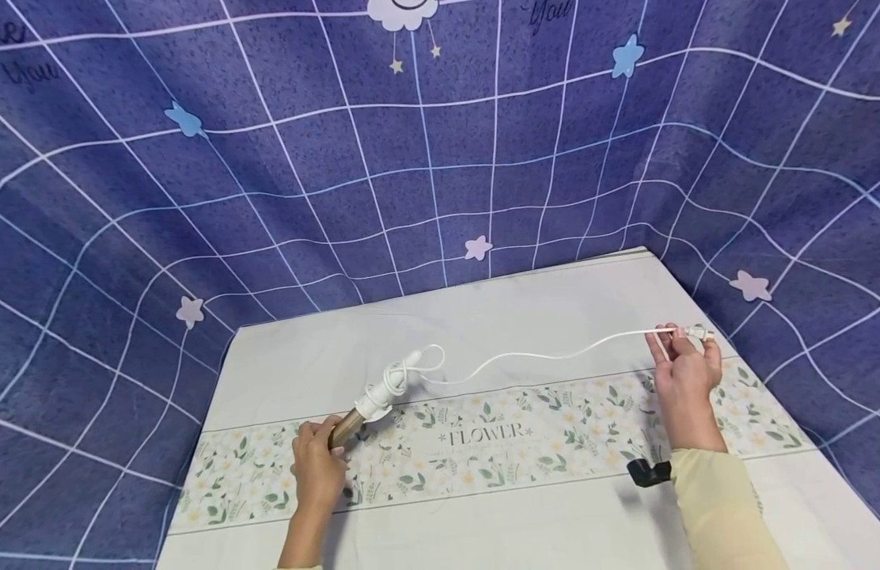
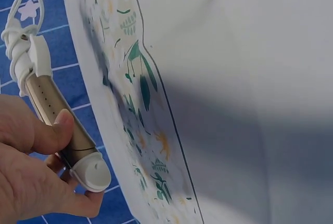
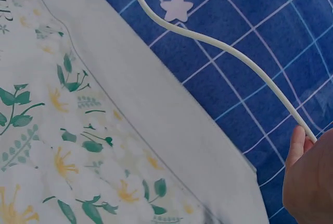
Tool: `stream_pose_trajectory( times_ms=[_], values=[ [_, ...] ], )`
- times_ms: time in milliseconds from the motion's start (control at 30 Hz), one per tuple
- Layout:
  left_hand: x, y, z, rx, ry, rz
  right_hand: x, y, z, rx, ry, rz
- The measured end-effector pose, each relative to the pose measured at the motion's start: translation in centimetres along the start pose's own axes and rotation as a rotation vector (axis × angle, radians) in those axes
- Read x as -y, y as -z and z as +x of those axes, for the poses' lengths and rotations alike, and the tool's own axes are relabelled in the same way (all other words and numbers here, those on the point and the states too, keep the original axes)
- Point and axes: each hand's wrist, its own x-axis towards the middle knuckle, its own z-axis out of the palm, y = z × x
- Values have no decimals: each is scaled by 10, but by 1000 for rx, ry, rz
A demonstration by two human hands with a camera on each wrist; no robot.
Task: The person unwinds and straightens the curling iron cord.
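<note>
My left hand grips a hair styling iron by its gold barrel, thumb on one side. Its white handle points up and away to the right, with several turns of white cord wound round it. In the left wrist view, small dots line the gold barrel and a white cap covers the near end. From the handle a loose length of cord runs across to my right hand. That hand pinches the cord's far end beside the white plug. The plug is out of sight in the right wrist view.
Both hands are over a white table cover with a floral band lettered FLOWER. A blue grid-patterned curtain with stars stands behind and at both sides. A black piece juts from the right wrist.
</note>
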Motion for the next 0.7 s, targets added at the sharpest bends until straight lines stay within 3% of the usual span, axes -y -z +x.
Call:
stream_pose_trajectory(
  times_ms=[400,567,700],
  values=[
    [-2,-1,4,-7,29,-2,1,7,13,-89,-145,-56],
    [-3,-1,5,-8,37,-1,1,12,17,-88,-243,-79],
    [-4,-1,6,6,44,-17,0,16,22,-96,-262,-89]
  ],
)
